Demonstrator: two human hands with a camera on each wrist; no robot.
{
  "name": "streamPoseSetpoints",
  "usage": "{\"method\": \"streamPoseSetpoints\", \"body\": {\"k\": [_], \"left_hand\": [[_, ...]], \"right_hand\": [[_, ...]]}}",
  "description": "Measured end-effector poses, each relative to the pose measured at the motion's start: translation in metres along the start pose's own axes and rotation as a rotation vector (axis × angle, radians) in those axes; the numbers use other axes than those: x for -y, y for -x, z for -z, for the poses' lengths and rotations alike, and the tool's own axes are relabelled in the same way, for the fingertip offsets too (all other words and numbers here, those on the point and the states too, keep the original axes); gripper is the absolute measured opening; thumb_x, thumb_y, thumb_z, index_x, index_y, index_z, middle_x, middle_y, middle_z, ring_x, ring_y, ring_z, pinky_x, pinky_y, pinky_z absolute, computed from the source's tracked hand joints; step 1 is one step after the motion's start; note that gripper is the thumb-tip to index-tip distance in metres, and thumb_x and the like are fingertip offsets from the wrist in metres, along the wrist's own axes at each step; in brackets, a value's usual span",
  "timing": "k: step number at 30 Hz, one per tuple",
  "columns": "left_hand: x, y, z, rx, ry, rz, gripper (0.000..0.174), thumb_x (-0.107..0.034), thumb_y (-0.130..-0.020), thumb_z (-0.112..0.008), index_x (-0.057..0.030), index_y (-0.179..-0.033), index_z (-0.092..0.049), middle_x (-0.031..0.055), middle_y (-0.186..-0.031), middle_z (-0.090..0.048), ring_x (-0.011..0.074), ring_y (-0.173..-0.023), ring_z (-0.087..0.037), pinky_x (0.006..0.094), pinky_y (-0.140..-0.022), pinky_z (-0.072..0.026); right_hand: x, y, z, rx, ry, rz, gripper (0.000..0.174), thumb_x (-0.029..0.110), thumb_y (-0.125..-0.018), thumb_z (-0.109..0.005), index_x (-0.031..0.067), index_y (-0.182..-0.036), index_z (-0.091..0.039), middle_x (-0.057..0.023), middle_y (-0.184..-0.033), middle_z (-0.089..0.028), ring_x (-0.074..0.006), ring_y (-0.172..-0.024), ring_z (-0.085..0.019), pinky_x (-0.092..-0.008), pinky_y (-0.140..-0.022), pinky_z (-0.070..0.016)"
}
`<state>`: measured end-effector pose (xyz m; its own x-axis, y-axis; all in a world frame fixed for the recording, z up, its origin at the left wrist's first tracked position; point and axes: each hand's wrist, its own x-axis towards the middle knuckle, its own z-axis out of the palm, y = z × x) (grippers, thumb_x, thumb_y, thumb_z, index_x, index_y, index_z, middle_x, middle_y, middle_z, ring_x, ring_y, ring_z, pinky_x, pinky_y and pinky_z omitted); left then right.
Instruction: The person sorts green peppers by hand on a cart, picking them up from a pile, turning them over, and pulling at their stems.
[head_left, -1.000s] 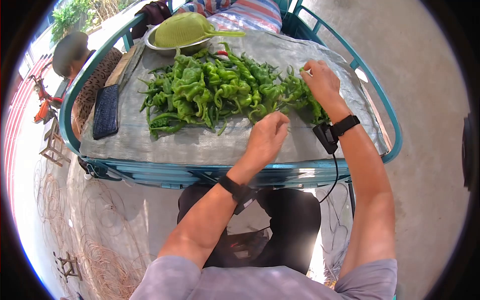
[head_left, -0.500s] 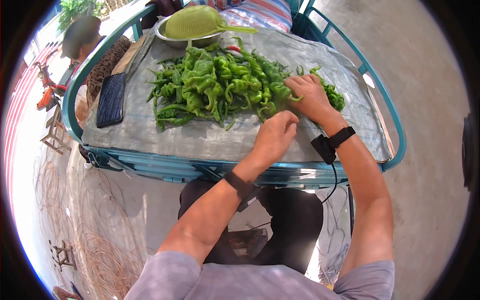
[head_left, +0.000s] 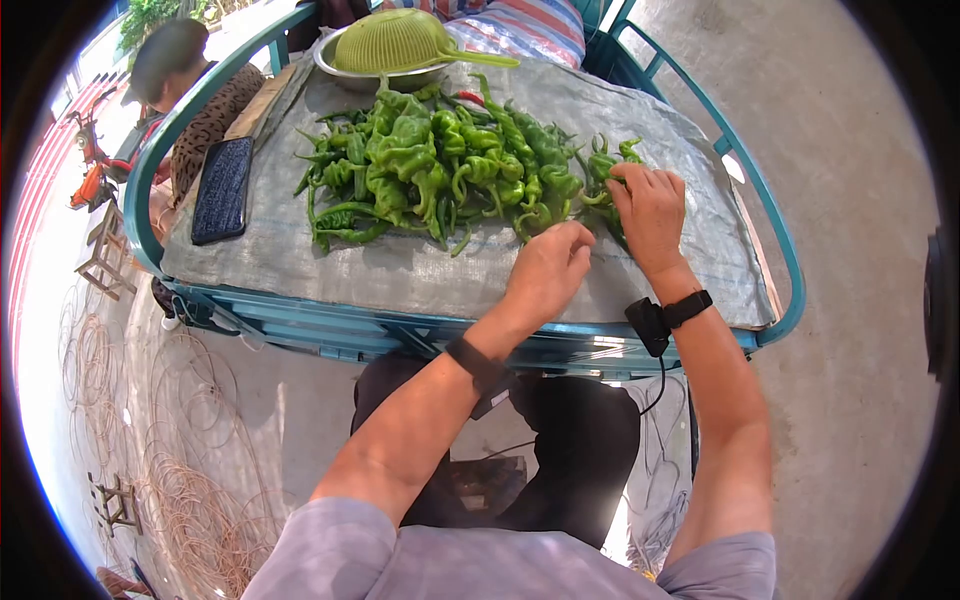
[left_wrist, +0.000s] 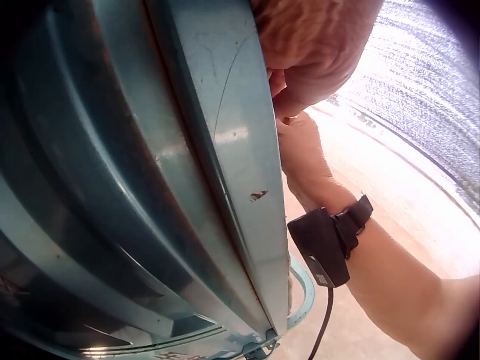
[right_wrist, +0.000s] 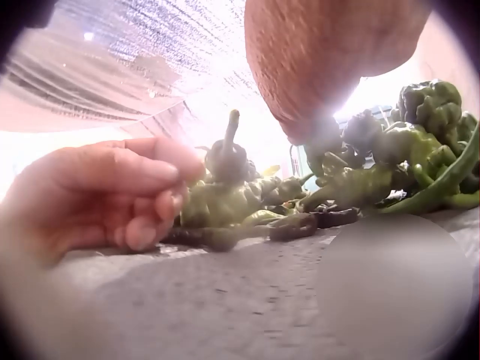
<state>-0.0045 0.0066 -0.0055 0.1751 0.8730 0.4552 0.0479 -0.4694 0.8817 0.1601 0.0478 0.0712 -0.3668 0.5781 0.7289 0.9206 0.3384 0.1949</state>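
A heap of wrinkled green peppers (head_left: 410, 160) lies on a grey woven sheet (head_left: 290, 275). To its right is a smaller bunch of green peppers (head_left: 602, 165). My right hand (head_left: 655, 215) is over that bunch, fingers bent down with the tips right at the peppers. In the right wrist view the back of this hand (right_wrist: 322, 60) hangs above blurred peppers. My left hand (head_left: 548, 265), fingers loosely curled, stays at the heap's front right edge. Seen from the side, the left hand (right_wrist: 112, 195) has its thumb near the forefinger, with no pepper plainly in it.
A yellow-green strainer (head_left: 395, 42) sits in a metal bowl (head_left: 325, 58) behind the heap. A dark phone (head_left: 222, 190) lies at left. Teal cart rails (head_left: 770, 230) surround the sheet; a person (head_left: 190, 100) sits beyond the left rail. One cable (head_left: 660, 385) hangs from my right wrist.
My right hand went left from the small bunch to the heap's right edge, then came back to the bunch. A green pepper it touched now lies on that edge. The left hand hardly moved.
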Motion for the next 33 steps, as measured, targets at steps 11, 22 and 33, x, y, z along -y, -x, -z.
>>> {"method": "streamPoseSetpoints", "body": {"k": [11,22,33], "left_hand": [[-0.003,-0.001,0.001,-0.007,-0.004,0.005,0.016,-0.007,-0.088,-0.059,0.0020,-0.101,-0.063,0.0147,-0.084,-0.066,0.0240,-0.074,-0.064,0.0346,-0.069,-0.0503],[-0.002,-0.002,0.000,-0.016,0.001,-0.056,0.016,-0.002,-0.085,-0.055,0.0034,-0.098,-0.062,0.0195,-0.087,-0.065,0.0342,-0.080,-0.064,0.0400,-0.071,-0.0495],[-0.003,0.000,0.002,-0.016,0.054,-0.047,0.014,-0.006,-0.087,-0.057,0.0035,-0.097,-0.061,0.0162,-0.085,-0.063,0.0297,-0.076,-0.063,0.0376,-0.069,-0.0487]], "right_hand": [[0.016,0.025,0.009,0.163,-0.360,-0.296,0.034,0.008,-0.082,-0.065,0.0114,-0.115,-0.059,-0.0014,-0.085,-0.069,-0.0216,-0.081,-0.064,-0.0387,-0.091,-0.0427],[0.045,0.005,0.009,0.285,-0.415,-0.399,0.018,0.019,-0.087,-0.068,0.0074,-0.099,-0.062,-0.0117,-0.078,-0.068,-0.0272,-0.071,-0.066,-0.0361,-0.065,-0.0497],[0.042,0.003,0.003,-0.100,-1.061,-0.745,0.012,0.006,-0.090,-0.068,0.0014,-0.094,-0.058,-0.0048,-0.082,-0.066,-0.0081,-0.070,-0.060,-0.0236,-0.063,-0.0489]]}}
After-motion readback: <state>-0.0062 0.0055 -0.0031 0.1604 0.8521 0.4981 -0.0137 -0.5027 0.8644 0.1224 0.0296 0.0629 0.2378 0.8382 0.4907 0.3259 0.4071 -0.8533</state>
